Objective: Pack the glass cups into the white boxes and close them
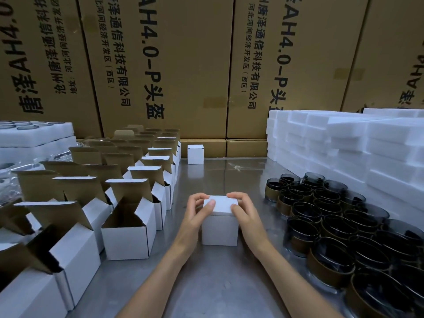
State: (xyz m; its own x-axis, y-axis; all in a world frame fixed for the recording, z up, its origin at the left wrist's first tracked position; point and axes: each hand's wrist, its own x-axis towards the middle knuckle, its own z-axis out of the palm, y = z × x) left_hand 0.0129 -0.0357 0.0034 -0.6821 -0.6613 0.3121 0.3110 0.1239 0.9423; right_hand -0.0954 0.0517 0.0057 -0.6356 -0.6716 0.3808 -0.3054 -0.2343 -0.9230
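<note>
A small white box [219, 228] stands on the metal table in front of me, its lid down. My left hand [197, 212] grips its left top edge, thumb on the lid and fingers curled over the far corner. My right hand [243, 210] grips the right top edge the same way. Several dark glass cups [330, 228] with brown sleeves stand crowded on the right. Several open white boxes [128, 235] with raised brown-lined flaps stand in rows on the left. One closed white box [195, 154] sits alone at the back of the table.
White foam blocks [344, 143] are stacked at the back right. Foam trays with glassware [34, 134] sit at the back left. Tall brown cartons [160, 65] form a wall behind the metal table [206, 283].
</note>
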